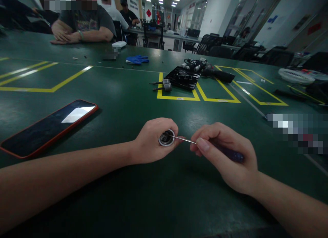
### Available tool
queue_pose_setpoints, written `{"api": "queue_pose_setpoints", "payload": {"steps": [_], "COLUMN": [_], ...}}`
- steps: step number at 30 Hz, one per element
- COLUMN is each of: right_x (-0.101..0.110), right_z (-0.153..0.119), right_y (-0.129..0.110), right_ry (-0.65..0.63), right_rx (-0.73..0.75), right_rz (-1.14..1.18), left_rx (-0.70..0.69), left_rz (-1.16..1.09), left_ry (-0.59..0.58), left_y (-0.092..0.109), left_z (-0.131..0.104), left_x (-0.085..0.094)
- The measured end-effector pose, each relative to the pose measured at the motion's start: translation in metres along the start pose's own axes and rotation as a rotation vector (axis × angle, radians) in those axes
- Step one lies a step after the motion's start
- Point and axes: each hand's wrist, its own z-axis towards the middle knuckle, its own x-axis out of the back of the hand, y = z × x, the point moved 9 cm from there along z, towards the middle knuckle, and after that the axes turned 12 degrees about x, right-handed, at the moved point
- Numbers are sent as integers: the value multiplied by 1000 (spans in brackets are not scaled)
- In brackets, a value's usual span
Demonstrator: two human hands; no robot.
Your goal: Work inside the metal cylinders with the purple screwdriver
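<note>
My left hand (153, 139) is wrapped round a small round part (166, 138) with a silvery rim and a dark hollow inside; most of its body is hidden by my fingers. In my right hand (225, 152) is a screwdriver (234, 154) with a dark blue handle and a thin metal shaft. The shaft points left, and its tip reaches into the open end of the round part. What the tip touches in there is too dark to tell. Both hands are just above the green table (123, 197).
A phone in an orange case (48, 128) lies at left. Two small cylindrical parts with shafts (166, 86) sit beside a black plastic bag (183, 77) at yellow tape. Farther back are a blue glove (137, 60), a bundle of black cables (196, 64) and a seated person (84, 26).
</note>
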Motion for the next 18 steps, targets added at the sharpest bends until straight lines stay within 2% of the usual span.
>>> {"api": "queue_pose_setpoints", "payload": {"steps": [18], "right_x": [1], "right_z": [-1], "right_y": [3], "right_ry": [0], "right_rx": [-19], "right_rz": [33], "left_rx": [-11], "left_rz": [-2], "left_ry": [2], "left_y": [0], "left_z": [0], "left_x": [1]}}
